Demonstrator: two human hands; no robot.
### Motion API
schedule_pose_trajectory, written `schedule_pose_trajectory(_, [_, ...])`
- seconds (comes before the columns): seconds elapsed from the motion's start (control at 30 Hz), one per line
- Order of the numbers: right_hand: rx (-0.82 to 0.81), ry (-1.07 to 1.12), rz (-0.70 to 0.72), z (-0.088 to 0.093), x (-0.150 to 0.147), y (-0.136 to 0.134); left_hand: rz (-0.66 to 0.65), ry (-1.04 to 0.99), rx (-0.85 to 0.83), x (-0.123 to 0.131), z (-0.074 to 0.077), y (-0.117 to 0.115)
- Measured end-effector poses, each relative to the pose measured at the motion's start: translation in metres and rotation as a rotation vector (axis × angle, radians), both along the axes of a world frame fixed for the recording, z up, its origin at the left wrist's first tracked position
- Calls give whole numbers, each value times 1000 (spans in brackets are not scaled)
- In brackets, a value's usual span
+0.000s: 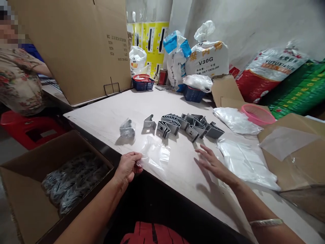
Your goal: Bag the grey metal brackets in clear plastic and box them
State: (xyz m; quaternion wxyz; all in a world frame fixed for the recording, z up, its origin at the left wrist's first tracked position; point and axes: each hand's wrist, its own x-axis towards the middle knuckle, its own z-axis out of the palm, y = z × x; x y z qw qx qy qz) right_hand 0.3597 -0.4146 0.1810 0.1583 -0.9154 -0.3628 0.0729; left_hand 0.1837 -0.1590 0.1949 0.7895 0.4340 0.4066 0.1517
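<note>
Left hand point(129, 164) pinches clear plastic bag point(156, 153), hiding its edge; right hand point(211, 163) free. Lower-left carton point(27, 203): wrapped parts point(72, 181) indistinct.

From where I stand, a hand can pass low over the desk point(101, 109) between the metal brackets point(174, 129) and the dark blue basket point(194, 95) by the far edge. From the near edge, the brackets bar the straight way. Toward the right edge, stacked plastic bags point(247, 164) and a carton point(291, 144) make the passage narrow.
</note>
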Motion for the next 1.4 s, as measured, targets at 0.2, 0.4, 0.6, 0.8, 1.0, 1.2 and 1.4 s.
schedule_pose_trajectory(0.2, [-324, -232, -6, 32, 23, 24, -64, 72, -3, -7, 0, -4])
schedule_pose_trajectory(0.4, [-104, -382, -252, 42, 21, 56, -77, 9, -62, -14, -6, -6])
schedule_pose_trajectory(0.6, [460, -51, -135, 18, -3, 114, -76, -6, -84, -12, -6, -9])
schedule_pose_trajectory(0.8, [608, 187, -326, -9, 5, 162, -91, 9, -32, -7, -4, -14])
schedule_pose_trajectory(1.0, [707, 173, -417, -10, 11, 155, -147, -29, 25, -1, -2, -13])
schedule_pose_trajectory(1.2, [850, 242, -531, -2, 9, 106, -185, -51, 56, 7, 5, -12])
schedule_pose_trajectory(1.4, [1169, 586, 69, 37, -38, 50, -202, -41, 55, 9, 12, -17])
